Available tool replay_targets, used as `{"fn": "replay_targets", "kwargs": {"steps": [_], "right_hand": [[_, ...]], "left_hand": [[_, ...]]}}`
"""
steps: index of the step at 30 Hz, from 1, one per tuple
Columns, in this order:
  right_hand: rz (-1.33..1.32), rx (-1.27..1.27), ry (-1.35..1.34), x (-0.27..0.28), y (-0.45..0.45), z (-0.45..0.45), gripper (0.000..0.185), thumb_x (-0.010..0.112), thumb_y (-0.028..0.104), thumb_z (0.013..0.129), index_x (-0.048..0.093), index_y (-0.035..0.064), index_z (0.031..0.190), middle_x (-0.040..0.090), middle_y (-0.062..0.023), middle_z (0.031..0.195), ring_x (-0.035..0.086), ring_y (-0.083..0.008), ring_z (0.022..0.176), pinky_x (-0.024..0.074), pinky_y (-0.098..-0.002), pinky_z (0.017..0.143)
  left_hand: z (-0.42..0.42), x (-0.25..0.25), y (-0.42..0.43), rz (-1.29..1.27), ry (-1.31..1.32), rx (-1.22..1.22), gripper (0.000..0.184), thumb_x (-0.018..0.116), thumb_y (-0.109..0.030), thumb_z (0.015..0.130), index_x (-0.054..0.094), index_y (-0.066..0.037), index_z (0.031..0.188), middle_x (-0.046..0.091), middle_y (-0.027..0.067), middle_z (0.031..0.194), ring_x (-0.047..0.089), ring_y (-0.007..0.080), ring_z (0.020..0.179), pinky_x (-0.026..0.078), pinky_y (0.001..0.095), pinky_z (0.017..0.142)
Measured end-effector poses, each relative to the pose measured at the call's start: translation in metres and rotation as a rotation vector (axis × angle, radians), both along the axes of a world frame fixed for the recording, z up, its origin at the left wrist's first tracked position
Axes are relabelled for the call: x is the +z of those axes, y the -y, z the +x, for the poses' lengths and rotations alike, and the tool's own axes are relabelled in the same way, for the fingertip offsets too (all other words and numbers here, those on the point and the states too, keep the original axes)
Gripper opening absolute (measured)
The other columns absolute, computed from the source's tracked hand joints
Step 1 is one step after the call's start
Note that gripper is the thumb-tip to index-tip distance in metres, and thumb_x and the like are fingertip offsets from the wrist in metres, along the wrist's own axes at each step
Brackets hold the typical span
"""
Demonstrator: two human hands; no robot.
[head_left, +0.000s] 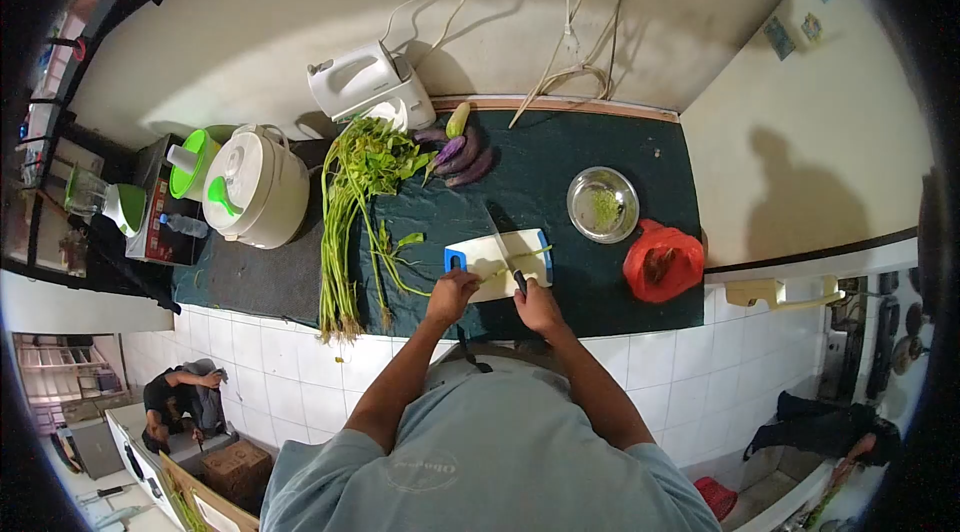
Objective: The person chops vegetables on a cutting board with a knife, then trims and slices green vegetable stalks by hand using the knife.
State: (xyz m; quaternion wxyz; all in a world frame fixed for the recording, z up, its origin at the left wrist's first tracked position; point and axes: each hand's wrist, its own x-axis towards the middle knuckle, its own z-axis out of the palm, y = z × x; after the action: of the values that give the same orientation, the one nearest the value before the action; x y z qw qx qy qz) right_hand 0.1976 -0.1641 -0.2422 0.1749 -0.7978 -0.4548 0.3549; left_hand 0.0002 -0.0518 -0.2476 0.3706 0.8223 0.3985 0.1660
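Observation:
My right hand (pixel 538 307) is closed round the dark handle of a kitchen knife (pixel 497 237), whose blade points away from me across the cutting board (pixel 480 252). The board is white with blue ends. At its left edge my left hand (pixel 452 296) pinches a long green vegetable stem (pixel 408 282). This stem trails left toward a bunch of leafy greens (pixel 340 222) with long stalks and roots, which looks like water spinach. Another piece of stem (pixel 535 253) lies on the board right of the blade. Some chopped green bits (pixel 605 204) are in a metal bowl (pixel 629 189).
A red plastic bag (pixel 680 272) sits at the table's right edge. Several eggplants (pixel 465 160) and a white hand mixer (pixel 365 77) lie behind. A rice cooker (pixel 265 192) stands left. One person (pixel 180 402) crouches at lower left; another (pixel 830 437) is at lower right.

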Motion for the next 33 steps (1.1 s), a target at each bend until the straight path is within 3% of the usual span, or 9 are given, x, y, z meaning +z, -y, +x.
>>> {"fn": "replay_targets", "kwargs": {"steps": [3, 6, 10, 17, 19, 20, 23, 24, 33], "right_hand": [[-0.008, -0.106, -0.031, 0.028, -0.001, -0.003, 0.033, 0.065, 0.028, 0.092, 0.054, -0.0011, 0.103, 0.066, -0.0270, 0.092, 0.065, -0.0462, 0.088, 0.0508, -0.0520, 0.076], [0.487, -0.147, 0.069, 0.031, -0.003, -0.003, 0.043, 0.081, 0.024, 0.079, 0.055, 0.0014, 0.105, 0.067, -0.0228, 0.097, 0.065, -0.0444, 0.092, 0.0509, -0.0492, 0.073], [0.425, 0.046, -0.012, 0.061, -0.014, 0.013, 0.043, 0.081, 0.022, 0.078, 0.058, 0.0019, 0.107, 0.069, -0.0201, 0.094, 0.066, -0.0422, 0.092, 0.0522, -0.0460, 0.073], [0.503, 0.032, -0.283, 0.045, -0.011, 0.028, 0.031, 0.080, 0.018, 0.079, 0.062, 0.0018, 0.097, 0.070, -0.0144, 0.083, 0.070, -0.0347, 0.082, 0.0521, -0.0406, 0.071], [0.498, -0.055, -0.326, 0.041, -0.010, 0.033, 0.026, 0.079, 0.016, 0.081, 0.062, 0.0011, 0.094, 0.071, -0.0114, 0.084, 0.071, -0.0276, 0.080, 0.0521, -0.0394, 0.072], [0.611, -0.044, -0.302, 0.047, -0.008, 0.034, 0.023, 0.078, 0.013, 0.084, 0.062, 0.0016, 0.096, 0.073, -0.0084, 0.087, 0.066, -0.0180, 0.067, 0.0513, -0.0346, 0.063], [0.447, -0.204, -0.509, 0.069, -0.002, 0.042, 0.019, 0.076, 0.010, 0.086, 0.058, 0.0030, 0.091, 0.074, -0.0079, 0.090, 0.057, -0.0088, 0.056, 0.0462, -0.0286, 0.051], [0.528, -0.252, -0.576, 0.069, -0.001, 0.042, 0.022, 0.075, 0.010, 0.087, 0.053, 0.0059, 0.084, 0.074, -0.0091, 0.091, 0.050, -0.0043, 0.050, 0.0397, -0.0242, 0.044], [0.647, -0.583, -0.571, 0.084, 0.022, 0.083, 0.027, 0.076, 0.010, 0.087, 0.050, 0.0076, 0.082, 0.070, -0.0064, 0.083, 0.049, -0.0055, 0.051, 0.0398, -0.0252, 0.046]], "left_hand": [[0.003, 0.027, 0.005, -0.144, 0.016, 0.004, 0.019, 0.071, -0.010, 0.084, 0.072, -0.004, 0.102, 0.068, 0.0154, 0.096, 0.068, 0.0348, 0.090, 0.054, 0.0427, 0.079], [0.009, 0.042, 0.010, -0.104, 0.089, -0.029, 0.017, 0.072, -0.010, 0.084, 0.072, -0.004, 0.101, 0.068, 0.0150, 0.096, 0.068, 0.0335, 0.089, 0.054, 0.0408, 0.078], [0.021, 0.060, 0.009, -0.009, 0.149, -0.114, 0.016, 0.074, -0.011, 0.084, 0.074, -0.007, 0.100, 0.070, 0.0115, 0.097, 0.068, 0.0301, 0.088, 0.055, 0.0394, 0.077], [0.026, 0.071, -0.008, 0.044, 0.210, -0.234, 0.014, 0.073, -0.012, 0.085, 0.074, -0.006, 0.098, 0.070, 0.0119, 0.094, 0.066, 0.0315, 0.089, 0.053, 0.0395, 0.078], [0.028, 0.075, -0.011, 0.045, 0.202, -0.239, 0.014, 0.073, -0.012, 0.085, 0.075, -0.006, 0.098, 0.070, 0.0118, 0.095, 0.066, 0.0314, 0.090, 0.053, 0.0396, 0.078], [0.028, 0.077, -0.013, 0.049, 0.196, -0.242, 0.014, 0.073, -0.011, 0.085, 0.075, -0.006, 0.098, 0.070, 0.0118, 0.095, 0.066, 0.0312, 0.090, 0.053, 0.0397, 0.079], [0.029, 0.086, -0.016, 0.012, 0.180, -0.233, 0.015, 0.072, -0.011, 0.085, 0.075, -0.006, 0.099, 0.070, 0.0115, 0.096, 0.066, 0.0310, 0.091, 0.053, 0.0399, 0.079], [0.031, 0.090, -0.017, 0.017, 0.181, -0.230, 0.015, 0.072, -0.011, 0.085, 0.075, -0.006, 0.099, 0.070, 0.0115, 0.096, 0.066, 0.0310, 0.091, 0.053, 0.0399, 0.079], [0.042, 0.100, -0.021, -0.007, 0.171, -0.281, 0.013, 0.072, -0.010, 0.087, 0.074, -0.005, 0.099, 0.071, 0.0129, 0.096, 0.068, 0.0300, 0.088, 0.055, 0.0379, 0.076]]}}
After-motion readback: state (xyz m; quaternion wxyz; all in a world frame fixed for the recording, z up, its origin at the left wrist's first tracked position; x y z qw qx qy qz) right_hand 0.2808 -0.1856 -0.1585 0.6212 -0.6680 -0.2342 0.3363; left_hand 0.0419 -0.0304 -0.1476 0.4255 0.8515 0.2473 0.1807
